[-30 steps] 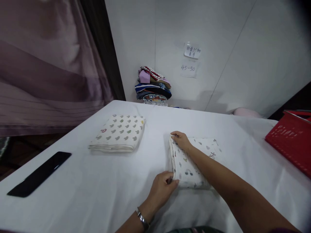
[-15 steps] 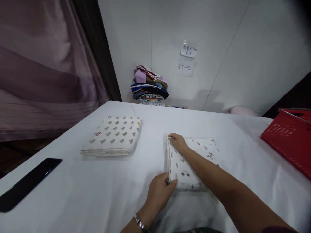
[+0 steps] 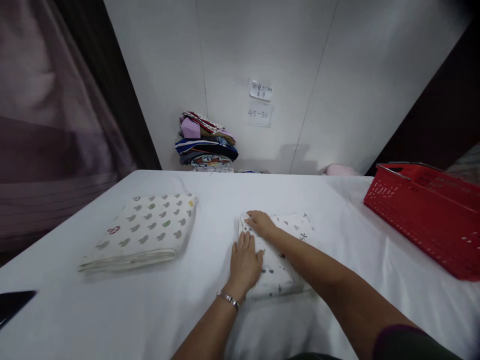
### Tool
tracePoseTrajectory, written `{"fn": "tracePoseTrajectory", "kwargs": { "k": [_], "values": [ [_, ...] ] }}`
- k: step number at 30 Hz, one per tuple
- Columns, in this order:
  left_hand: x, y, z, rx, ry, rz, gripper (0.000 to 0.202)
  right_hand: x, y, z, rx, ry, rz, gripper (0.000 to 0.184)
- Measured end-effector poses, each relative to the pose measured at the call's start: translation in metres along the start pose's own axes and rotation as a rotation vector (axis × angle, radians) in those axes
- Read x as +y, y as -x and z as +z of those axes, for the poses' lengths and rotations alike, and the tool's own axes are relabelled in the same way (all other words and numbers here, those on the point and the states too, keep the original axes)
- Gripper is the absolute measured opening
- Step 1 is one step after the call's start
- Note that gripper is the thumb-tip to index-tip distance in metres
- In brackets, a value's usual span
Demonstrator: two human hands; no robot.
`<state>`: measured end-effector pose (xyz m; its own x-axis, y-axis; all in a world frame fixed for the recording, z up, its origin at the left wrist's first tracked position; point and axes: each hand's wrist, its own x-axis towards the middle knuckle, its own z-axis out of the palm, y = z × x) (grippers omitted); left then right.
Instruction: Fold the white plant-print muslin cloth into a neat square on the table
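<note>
A folded white cloth with small grey prints (image 3: 287, 252) lies on the white table (image 3: 210, 200) in front of me. My left hand (image 3: 245, 262), with a bracelet at the wrist, rests flat on its left edge, fingers stretched out and pointing away. My right hand (image 3: 260, 224) lies on the cloth's far left corner, fingers down on the fabric. To the left sits a second folded cloth (image 3: 142, 232), cream with grey mouse-head prints, untouched.
A red plastic basket (image 3: 423, 210) stands at the right side of the table. A stack of folded coloured clothes (image 3: 206, 145) sits against the back wall under two paper notes (image 3: 260, 102). A black flat object (image 3: 13, 305) lies at the left edge. A pink item (image 3: 339, 170) is at the far edge.
My left hand let go of the cloth's near corner and now lies flat along its left edge. The view has swung right and down, bringing more of the red basket into sight.
</note>
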<state>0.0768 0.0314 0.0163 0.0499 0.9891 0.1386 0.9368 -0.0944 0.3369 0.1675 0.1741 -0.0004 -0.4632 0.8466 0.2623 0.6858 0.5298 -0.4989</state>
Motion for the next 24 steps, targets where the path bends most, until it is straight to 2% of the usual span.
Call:
{"fn": "tracePoseTrajectory", "kwargs": {
  "k": [4, 7, 10, 13, 16, 19, 24],
  "values": [
    [-0.005, 0.002, 0.008, -0.038, -0.039, -0.026, 0.053, 0.03, 0.021, -0.034, 0.051, 0.075, 0.0, 0.031],
    [-0.004, 0.003, 0.003, -0.034, -0.051, -0.021, 0.052, 0.053, 0.039, -0.059, 0.094, 0.126, 0.044, 0.029],
    [0.001, -0.003, -0.006, 0.003, -0.071, 0.008, 0.047, 0.065, 0.05, -0.076, 0.047, 0.15, 0.017, 0.027],
    [0.007, -0.017, -0.015, 0.032, -0.124, 0.051, 0.036, 0.067, 0.053, -0.083, -0.022, 0.162, -0.035, 0.025],
    [0.008, -0.034, -0.015, 0.076, -0.198, 0.114, 0.034, 0.065, 0.049, -0.084, -0.068, 0.189, -0.044, 0.025],
    [0.001, -0.048, -0.004, 0.108, -0.246, 0.172, 0.041, 0.065, 0.041, -0.087, -0.164, 0.221, -0.016, 0.024],
    [-0.012, -0.054, 0.015, 0.046, -0.223, 0.103, 0.05, 0.068, 0.027, -0.097, -0.231, 0.246, 0.047, 0.015]
  ]
}}
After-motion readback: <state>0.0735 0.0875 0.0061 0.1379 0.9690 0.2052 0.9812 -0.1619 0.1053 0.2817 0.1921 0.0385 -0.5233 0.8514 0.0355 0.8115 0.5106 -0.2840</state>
